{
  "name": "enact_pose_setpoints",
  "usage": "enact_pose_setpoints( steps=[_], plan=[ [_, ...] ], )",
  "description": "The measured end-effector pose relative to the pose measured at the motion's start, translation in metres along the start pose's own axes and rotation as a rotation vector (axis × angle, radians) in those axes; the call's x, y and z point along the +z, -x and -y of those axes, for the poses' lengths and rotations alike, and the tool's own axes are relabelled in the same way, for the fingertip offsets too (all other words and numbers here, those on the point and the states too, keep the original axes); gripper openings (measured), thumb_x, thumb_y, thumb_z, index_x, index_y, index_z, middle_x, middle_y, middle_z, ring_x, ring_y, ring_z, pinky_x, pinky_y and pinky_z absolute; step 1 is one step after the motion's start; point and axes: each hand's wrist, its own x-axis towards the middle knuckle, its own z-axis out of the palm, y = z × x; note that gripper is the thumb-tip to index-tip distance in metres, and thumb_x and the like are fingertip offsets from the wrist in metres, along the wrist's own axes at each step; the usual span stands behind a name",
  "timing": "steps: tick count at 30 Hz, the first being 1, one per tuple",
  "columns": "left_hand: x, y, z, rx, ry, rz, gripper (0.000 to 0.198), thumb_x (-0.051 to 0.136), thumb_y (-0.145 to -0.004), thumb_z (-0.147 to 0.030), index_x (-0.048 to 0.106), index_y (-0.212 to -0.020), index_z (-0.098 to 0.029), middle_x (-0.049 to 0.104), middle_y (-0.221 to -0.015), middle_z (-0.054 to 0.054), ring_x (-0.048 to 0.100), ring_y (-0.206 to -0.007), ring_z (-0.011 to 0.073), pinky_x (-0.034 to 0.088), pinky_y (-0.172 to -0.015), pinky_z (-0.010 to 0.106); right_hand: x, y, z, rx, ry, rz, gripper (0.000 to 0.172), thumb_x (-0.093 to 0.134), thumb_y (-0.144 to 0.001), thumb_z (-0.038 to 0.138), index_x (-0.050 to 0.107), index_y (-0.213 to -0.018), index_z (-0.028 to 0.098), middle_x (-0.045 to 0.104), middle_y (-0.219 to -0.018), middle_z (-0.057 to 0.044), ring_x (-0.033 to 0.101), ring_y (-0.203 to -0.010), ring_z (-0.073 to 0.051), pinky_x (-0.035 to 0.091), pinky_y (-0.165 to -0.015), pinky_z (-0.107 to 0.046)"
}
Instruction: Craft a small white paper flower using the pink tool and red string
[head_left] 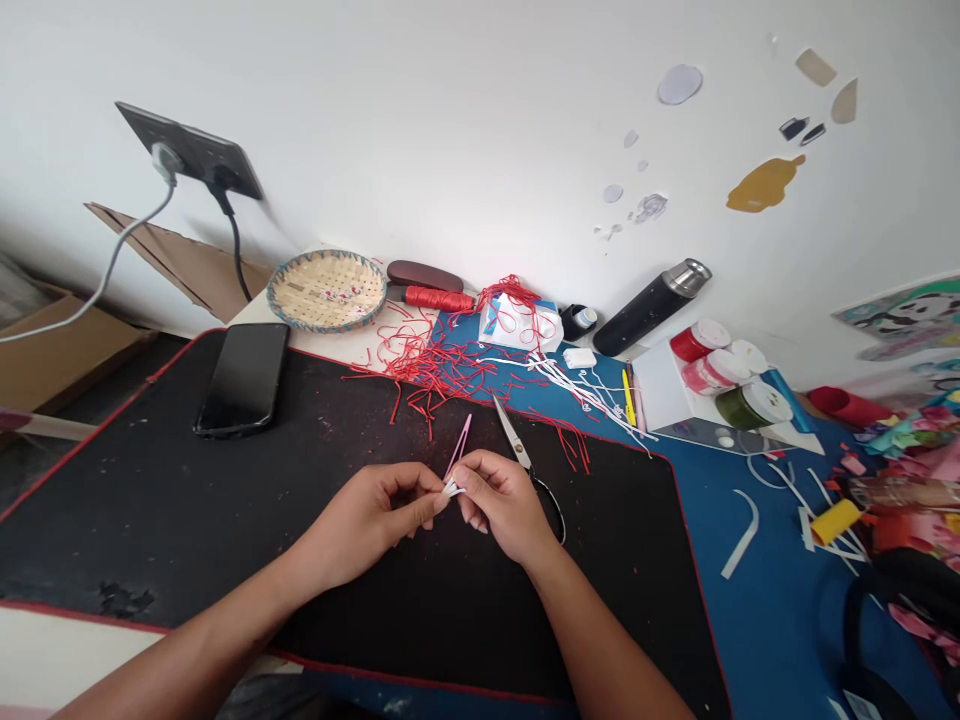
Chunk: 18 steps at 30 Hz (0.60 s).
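Over the black desk mat (225,520), my left hand (375,515) and my right hand (499,500) meet fingertip to fingertip. Between them they pinch a small white paper strip (452,489). My right hand also grips pink tweezers (457,450), whose tips point up and away from me. A pair of scissors (525,462) lies on the mat just behind my right hand, blades toward the wall.
A black phone (244,378) lies at the mat's far left. Red string scraps (431,365), a woven basket (328,290), a black flask (652,305), tape rolls (720,375) and white paper strips (742,535) crowd the back and right.
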Motion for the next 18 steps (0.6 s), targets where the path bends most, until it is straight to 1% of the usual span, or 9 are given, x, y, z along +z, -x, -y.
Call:
enact_pose_setpoints(
  steps=[5,12,18],
  plan=[
    [0.0005,0.0005,0.0002,0.042,-0.02,-0.019,0.034,0.066,-0.093,-0.05,0.074,-0.083,-0.019,0.066,-0.072,0.0,0.056,-0.065,0.0151,0.044,-0.061,0.024,-0.0002,0.0002,-0.0001,0.014,-0.017,0.01,0.044,0.071,-0.091,0.061,0.064,-0.085,0.018,0.052,-0.052,0.007,0.038,-0.04,-0.006,0.03,-0.038,-0.019],
    [-0.0031,-0.0026,0.0012,-0.053,0.073,-0.005,0.041,0.068,-0.089,-0.059,0.073,-0.085,-0.018,0.063,-0.069,0.0,0.053,-0.058,0.0137,0.04,-0.05,0.023,0.0012,0.0002,0.0002,0.002,-0.027,-0.003,0.043,0.071,-0.091,0.06,0.063,-0.085,0.018,0.05,-0.049,0.009,0.036,-0.038,-0.006,0.028,-0.037,-0.018],
    [-0.0031,-0.0032,0.0013,-0.057,0.08,-0.015,0.041,0.07,-0.088,-0.059,0.071,-0.083,-0.018,0.061,-0.068,-0.001,0.052,-0.057,0.013,0.04,-0.049,0.022,0.0016,0.0006,0.0,-0.009,-0.014,-0.025,0.044,0.071,-0.091,0.061,0.065,-0.086,0.018,0.053,-0.052,0.007,0.039,-0.04,-0.007,0.031,-0.039,-0.019]
  ],
)
